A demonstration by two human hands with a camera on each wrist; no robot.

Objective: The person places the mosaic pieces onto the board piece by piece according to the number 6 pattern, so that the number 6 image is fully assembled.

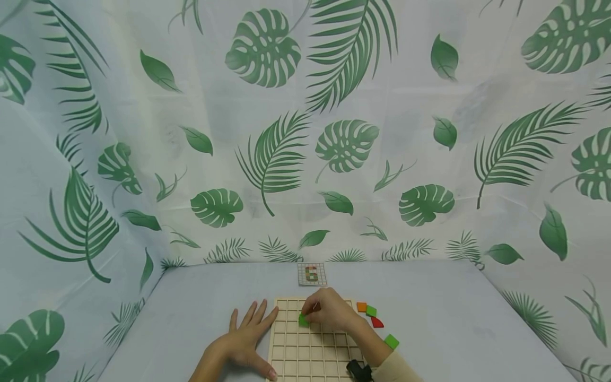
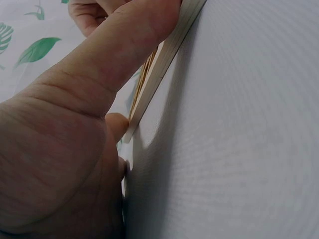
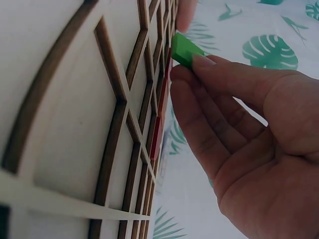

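My right hand (image 1: 330,310) pinches a green square tile (image 3: 185,50) between thumb and fingertips, over the upper part of a wooden grid board (image 1: 291,353). In the right wrist view the tile is tilted, close to the board's surface. Red pieces (image 3: 155,139) sit in grid cells beyond the fingers; in the head view that hand hides them. Spread out beside the board's left side, my left hand (image 1: 245,339) touches its edge with the thumb (image 2: 144,30) and a fingertip.
Behind the board lies a small grid card (image 1: 312,275) with a coloured pattern. To the right lie an orange tile (image 1: 361,307), a green tile (image 1: 371,311), a red rounded piece (image 1: 377,322) and another green tile (image 1: 391,341). Leaf-print cloth (image 1: 286,159) walls surround the table.
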